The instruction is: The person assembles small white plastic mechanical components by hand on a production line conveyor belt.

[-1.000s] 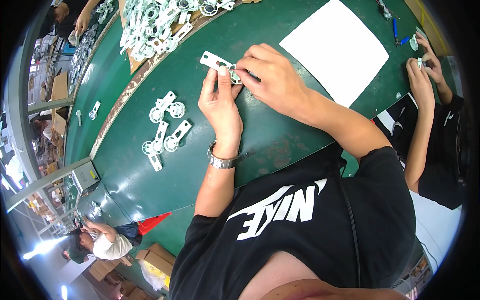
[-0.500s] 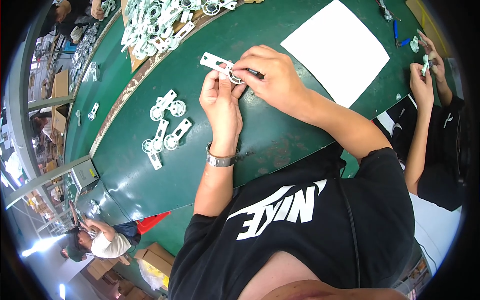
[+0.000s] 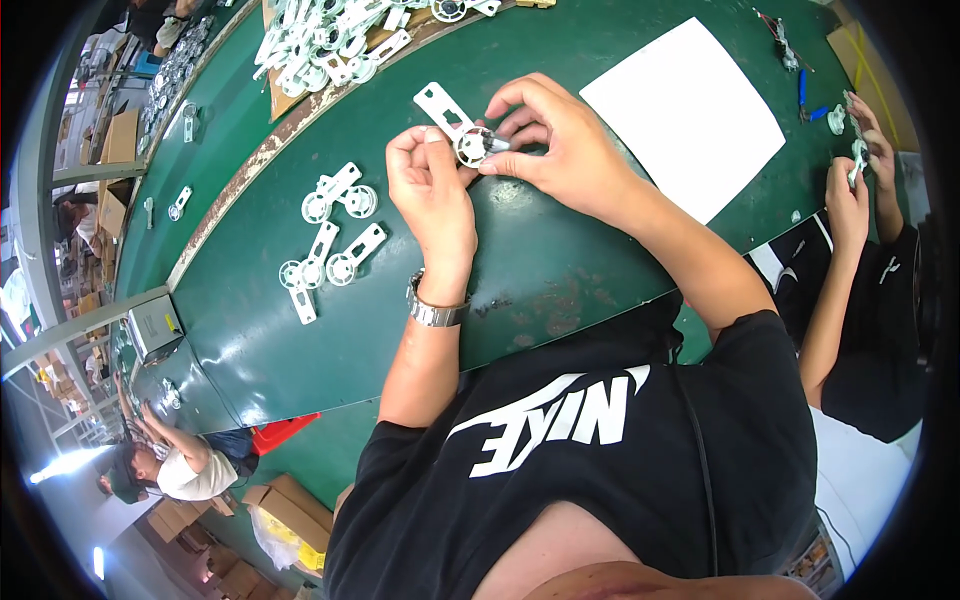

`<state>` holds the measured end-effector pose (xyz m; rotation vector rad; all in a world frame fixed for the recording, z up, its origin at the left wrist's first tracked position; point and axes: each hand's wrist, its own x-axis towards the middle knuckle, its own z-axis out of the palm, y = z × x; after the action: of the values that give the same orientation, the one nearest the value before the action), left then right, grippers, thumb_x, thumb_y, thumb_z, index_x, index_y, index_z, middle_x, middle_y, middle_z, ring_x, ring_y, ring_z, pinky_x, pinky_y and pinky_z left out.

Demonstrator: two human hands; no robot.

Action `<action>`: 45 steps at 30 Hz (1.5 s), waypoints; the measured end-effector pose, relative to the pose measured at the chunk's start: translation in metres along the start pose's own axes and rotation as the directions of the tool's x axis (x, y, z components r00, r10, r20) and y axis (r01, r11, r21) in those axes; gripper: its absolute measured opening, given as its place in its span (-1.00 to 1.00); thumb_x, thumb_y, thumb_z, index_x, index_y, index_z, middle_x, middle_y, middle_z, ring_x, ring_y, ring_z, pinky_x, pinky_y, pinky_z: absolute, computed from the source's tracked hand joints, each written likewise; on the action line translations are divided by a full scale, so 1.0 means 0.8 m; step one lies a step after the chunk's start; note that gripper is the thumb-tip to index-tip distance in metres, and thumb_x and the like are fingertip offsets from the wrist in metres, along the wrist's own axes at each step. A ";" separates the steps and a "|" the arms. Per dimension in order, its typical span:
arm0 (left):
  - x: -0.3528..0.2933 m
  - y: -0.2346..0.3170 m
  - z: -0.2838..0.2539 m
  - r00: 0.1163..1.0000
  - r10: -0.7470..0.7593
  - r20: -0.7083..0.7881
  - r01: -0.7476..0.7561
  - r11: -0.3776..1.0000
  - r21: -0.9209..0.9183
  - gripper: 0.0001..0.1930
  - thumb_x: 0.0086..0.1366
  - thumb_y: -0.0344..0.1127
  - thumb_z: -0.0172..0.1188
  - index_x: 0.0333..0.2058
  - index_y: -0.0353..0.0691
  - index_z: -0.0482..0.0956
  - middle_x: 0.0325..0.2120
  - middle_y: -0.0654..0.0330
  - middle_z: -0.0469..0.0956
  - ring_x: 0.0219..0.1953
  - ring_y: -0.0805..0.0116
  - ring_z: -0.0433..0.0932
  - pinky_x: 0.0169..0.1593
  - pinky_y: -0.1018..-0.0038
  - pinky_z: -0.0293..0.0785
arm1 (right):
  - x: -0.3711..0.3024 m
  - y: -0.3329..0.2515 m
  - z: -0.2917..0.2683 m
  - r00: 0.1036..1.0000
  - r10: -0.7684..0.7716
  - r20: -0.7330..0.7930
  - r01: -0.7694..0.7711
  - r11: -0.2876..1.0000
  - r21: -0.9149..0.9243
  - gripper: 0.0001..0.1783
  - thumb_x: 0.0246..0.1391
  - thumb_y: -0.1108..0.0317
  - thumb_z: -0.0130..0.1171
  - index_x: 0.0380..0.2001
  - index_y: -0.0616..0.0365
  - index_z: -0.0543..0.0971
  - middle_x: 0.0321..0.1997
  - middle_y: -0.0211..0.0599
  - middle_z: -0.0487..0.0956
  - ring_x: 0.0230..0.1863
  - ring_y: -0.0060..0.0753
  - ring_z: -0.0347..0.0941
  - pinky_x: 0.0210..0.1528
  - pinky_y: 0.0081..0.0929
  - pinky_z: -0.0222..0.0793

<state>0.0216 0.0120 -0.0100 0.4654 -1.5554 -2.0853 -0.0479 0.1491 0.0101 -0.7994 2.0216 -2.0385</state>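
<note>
A pale plastic bracket (image 3: 437,106), a slotted flat arm ending in a spoked ring (image 3: 470,150), is held up over the green table. My left hand (image 3: 432,195) pinches it near the ring, with its fingers curled behind. At the ring's right side, my right hand (image 3: 560,150) has its thumb on the rim. Between its thumb and fingers is a small dark piece (image 3: 495,143), partly hidden, whose kind I cannot make out. On the table to the left lie several similar brackets (image 3: 341,268), some overlapping.
A heap of such brackets (image 3: 330,40) stands beyond the worn table ridge. A white sheet (image 3: 690,115) lies to the right, with blue-handled pliers (image 3: 803,95) past it. At the far right, a co-worker's hands (image 3: 850,205) hold a pale part. A metal box (image 3: 155,325) sits at left.
The bracket has turned more upright, its ring facing me more. My right hand has shifted right and its fingers have moved from atop the bracket to the ring's side.
</note>
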 end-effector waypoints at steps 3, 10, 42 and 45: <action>0.002 -0.001 -0.001 0.998 -0.031 -0.046 0.028 0.997 -0.075 -0.83 0.55 -0.35 -0.02 -0.05 -0.33 0.29 -0.19 0.00 0.61 -0.18 0.27 0.69 -0.21 0.39 0.73 | -0.002 0.004 -0.003 0.997 -0.003 0.076 0.009 0.997 -0.081 -0.71 0.01 0.57 0.41 -0.22 0.27 0.54 -0.28 -0.31 0.54 -0.25 -0.43 0.58 -0.25 -0.49 0.54; 0.001 0.000 0.001 0.996 -0.084 0.010 0.084 0.986 -0.143 -0.72 0.54 -0.28 0.07 0.04 -0.35 0.33 -0.13 0.04 0.60 -0.11 0.31 0.66 -0.08 0.37 0.70 | 0.003 -0.005 -0.010 0.993 -0.072 0.099 0.101 0.937 -0.334 -0.85 0.20 0.46 0.23 -0.19 0.29 0.57 -0.31 -0.16 0.59 -0.37 -0.26 0.54 -0.29 -0.37 0.49; 0.001 0.002 0.002 0.969 -0.093 0.229 0.110 0.992 -0.060 -0.75 0.48 -0.44 0.12 0.08 -0.32 0.47 -0.06 0.19 0.59 -0.04 0.47 0.57 0.05 0.48 0.54 | 0.009 -0.007 -0.030 0.988 0.047 0.146 0.002 0.946 -0.323 -0.68 0.03 0.36 0.42 -0.12 0.20 0.69 -0.45 -0.32 0.56 -0.47 -0.45 0.47 -0.39 -0.45 0.41; 0.002 -0.001 0.000 0.957 -0.091 0.275 0.090 0.996 0.014 -0.74 0.49 -0.42 0.10 0.10 -0.30 0.43 0.01 0.14 0.53 0.01 0.38 0.55 0.12 0.35 0.54 | 0.010 -0.007 -0.034 0.986 0.073 0.151 -0.023 0.950 -0.310 -0.73 0.04 0.41 0.39 -0.16 0.22 0.67 -0.45 -0.31 0.54 -0.46 -0.41 0.46 -0.38 -0.42 0.40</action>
<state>0.0201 0.0114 -0.0109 0.2584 -1.7183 -2.2984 -0.0661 0.1698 0.0190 -0.9233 2.2694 -1.5950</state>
